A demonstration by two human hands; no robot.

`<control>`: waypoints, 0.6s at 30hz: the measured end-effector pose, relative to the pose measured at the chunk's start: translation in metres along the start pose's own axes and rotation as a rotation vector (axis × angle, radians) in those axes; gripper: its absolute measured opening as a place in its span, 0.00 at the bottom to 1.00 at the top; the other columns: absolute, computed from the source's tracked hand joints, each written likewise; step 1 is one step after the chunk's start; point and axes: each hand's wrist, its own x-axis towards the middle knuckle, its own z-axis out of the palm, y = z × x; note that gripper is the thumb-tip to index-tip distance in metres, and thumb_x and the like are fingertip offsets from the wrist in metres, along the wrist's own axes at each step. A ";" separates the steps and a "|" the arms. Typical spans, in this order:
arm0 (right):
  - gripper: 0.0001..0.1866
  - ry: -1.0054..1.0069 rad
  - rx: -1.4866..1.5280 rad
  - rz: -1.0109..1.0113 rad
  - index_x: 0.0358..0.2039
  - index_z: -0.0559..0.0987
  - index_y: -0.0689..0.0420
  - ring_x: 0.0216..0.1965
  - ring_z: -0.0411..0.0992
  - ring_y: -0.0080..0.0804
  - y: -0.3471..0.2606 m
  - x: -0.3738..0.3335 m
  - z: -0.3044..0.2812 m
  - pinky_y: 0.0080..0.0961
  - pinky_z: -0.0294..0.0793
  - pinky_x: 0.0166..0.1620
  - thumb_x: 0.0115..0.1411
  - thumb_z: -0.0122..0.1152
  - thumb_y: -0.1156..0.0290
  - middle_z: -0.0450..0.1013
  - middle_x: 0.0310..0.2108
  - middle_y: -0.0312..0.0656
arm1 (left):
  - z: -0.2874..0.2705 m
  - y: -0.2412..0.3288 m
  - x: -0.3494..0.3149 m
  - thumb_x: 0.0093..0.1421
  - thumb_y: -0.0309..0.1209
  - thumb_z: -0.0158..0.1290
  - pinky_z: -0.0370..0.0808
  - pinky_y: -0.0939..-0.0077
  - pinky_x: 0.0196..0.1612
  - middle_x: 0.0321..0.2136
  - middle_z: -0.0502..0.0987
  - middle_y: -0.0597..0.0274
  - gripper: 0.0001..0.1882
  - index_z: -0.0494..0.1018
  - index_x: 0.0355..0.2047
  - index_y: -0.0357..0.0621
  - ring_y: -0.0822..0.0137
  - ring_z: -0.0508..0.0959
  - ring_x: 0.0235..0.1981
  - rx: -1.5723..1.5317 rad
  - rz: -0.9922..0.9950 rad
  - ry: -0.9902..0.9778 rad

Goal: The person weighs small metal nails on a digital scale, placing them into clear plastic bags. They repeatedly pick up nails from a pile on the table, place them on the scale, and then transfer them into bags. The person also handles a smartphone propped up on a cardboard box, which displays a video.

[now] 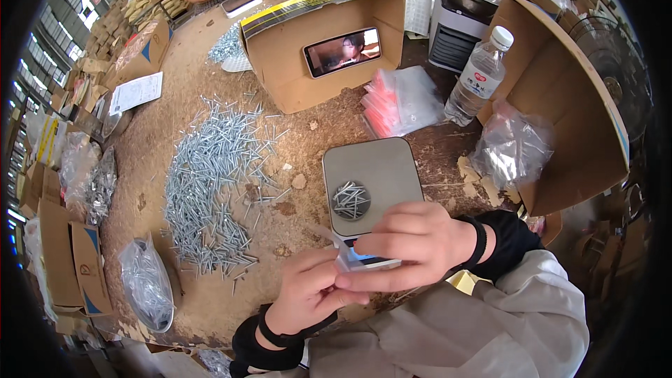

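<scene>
A small clear plastic bag (343, 253) is between my two hands, over the near end of a digital scale (389, 168). My left hand (302, 292) pinches it from the left. My right hand (414, 243) grips it from the right, its fingers covering much of the scale's display. On the scale's grey plate stands a small round cup (365, 211) holding several silvery screws (348, 198). Left of the scale a large heap of loose screws (210, 185) spreads over the worn wooden table (294, 217).
Beyond the scale lie flat clear bags with red edges (400, 101). A phone (343, 52) leans inside an open cardboard box (280, 87). A water bottle (479, 77), crumpled plastic (514, 145) and another box (577, 112) stand right. A bag-filled metal tray (168, 308) sits near left. Other people work across.
</scene>
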 end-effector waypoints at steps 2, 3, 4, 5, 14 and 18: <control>0.15 0.005 0.009 -0.028 0.44 0.84 0.46 0.38 0.72 0.26 -0.002 0.002 0.001 0.20 0.74 0.36 0.56 0.64 0.69 0.75 0.41 0.33 | 0.003 0.003 0.002 0.49 0.32 0.70 0.68 0.72 0.25 0.23 0.75 0.63 0.15 0.74 0.25 0.41 0.63 0.74 0.22 -0.169 -0.063 -0.035; 0.13 -0.005 0.016 -0.053 0.43 0.84 0.47 0.41 0.73 0.27 -0.003 0.001 0.002 0.22 0.75 0.39 0.56 0.64 0.70 0.75 0.42 0.33 | 0.005 0.003 0.001 0.51 0.33 0.69 0.67 0.73 0.25 0.22 0.74 0.63 0.14 0.74 0.25 0.40 0.64 0.74 0.22 -0.235 -0.097 -0.053; 0.11 -0.015 0.023 -0.078 0.41 0.84 0.47 0.44 0.73 0.29 -0.003 0.000 0.003 0.23 0.76 0.41 0.56 0.64 0.70 0.75 0.43 0.34 | 0.006 0.001 -0.002 0.52 0.33 0.69 0.67 0.74 0.25 0.22 0.74 0.63 0.14 0.74 0.26 0.40 0.65 0.74 0.22 -0.302 -0.131 -0.070; 0.09 -0.025 0.030 -0.103 0.39 0.84 0.48 0.47 0.73 0.30 -0.004 0.000 0.003 0.25 0.77 0.44 0.57 0.64 0.70 0.75 0.44 0.34 | 0.007 -0.001 -0.003 0.53 0.33 0.68 0.67 0.75 0.25 0.21 0.73 0.64 0.14 0.73 0.26 0.40 0.67 0.73 0.22 -0.369 -0.164 -0.088; 0.03 0.022 -0.002 -0.102 0.30 0.82 0.50 0.51 0.74 0.33 -0.009 -0.005 0.006 0.31 0.81 0.49 0.56 0.63 0.74 0.75 0.46 0.34 | 0.012 -0.001 -0.008 0.71 0.32 0.50 0.65 0.78 0.26 0.22 0.72 0.69 0.13 0.73 0.30 0.37 0.76 0.69 0.22 -0.718 -0.346 -0.082; 0.03 0.023 -0.013 -0.075 0.29 0.82 0.50 0.52 0.74 0.33 -0.007 -0.006 0.005 0.32 0.81 0.50 0.56 0.63 0.73 0.75 0.46 0.34 | 0.014 -0.002 -0.005 0.69 0.30 0.52 0.64 0.79 0.25 0.23 0.71 0.69 0.10 0.73 0.30 0.37 0.77 0.68 0.22 -0.645 -0.314 0.009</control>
